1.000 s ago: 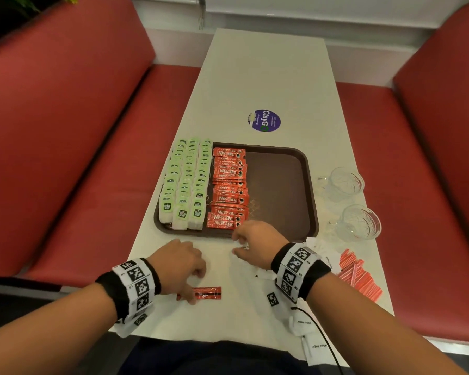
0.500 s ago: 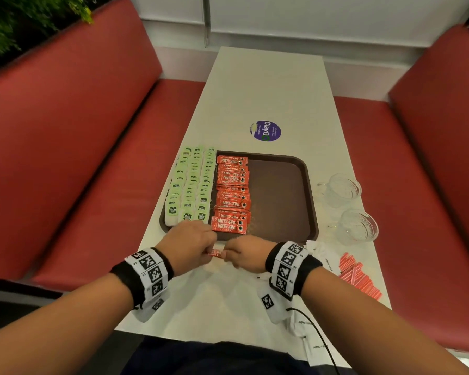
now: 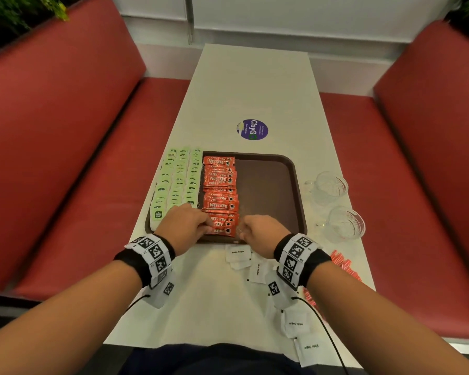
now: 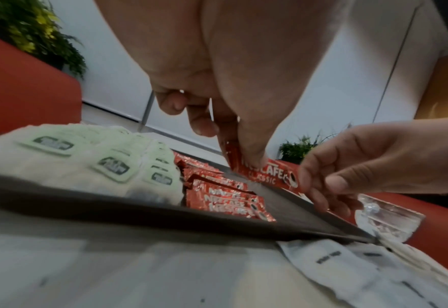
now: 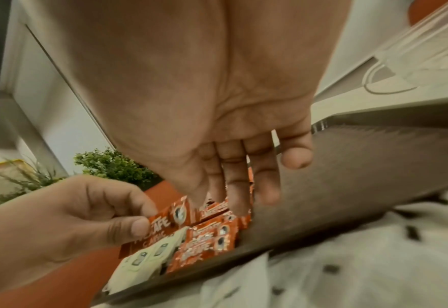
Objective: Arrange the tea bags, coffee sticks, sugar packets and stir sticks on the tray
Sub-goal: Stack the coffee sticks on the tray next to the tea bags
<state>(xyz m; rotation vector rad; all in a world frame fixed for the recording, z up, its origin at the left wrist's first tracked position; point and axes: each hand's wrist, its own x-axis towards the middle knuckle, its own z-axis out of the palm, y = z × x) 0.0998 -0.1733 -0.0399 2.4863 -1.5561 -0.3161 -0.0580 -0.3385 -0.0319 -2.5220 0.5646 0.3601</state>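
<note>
A brown tray (image 3: 266,190) holds rows of green tea bags (image 3: 173,185) on its left and a column of red coffee sticks (image 3: 220,190) beside them. Just above the near end of that column is one more coffee stick (image 4: 267,173), held level. My left hand (image 3: 207,224) pinches its left end between thumb and fingers. My right hand (image 3: 240,230) pinches its right end with fingers pointing down, which the right wrist view shows at the stick (image 5: 165,220). White sugar packets (image 3: 238,253) lie on the table in front of the tray. Red stir sticks (image 3: 341,263) lie to the right.
Two glass cups (image 3: 331,185) (image 3: 347,223) stand right of the tray. More sugar packets (image 3: 298,323) lie near the table's front edge under my right forearm. A round purple sticker (image 3: 252,129) is beyond the tray. Red bench seats flank the table. The tray's right half is bare.
My left hand lifted a coffee stick off the table near the front edge and carried it forward to the tray. My right hand took its other end.
</note>
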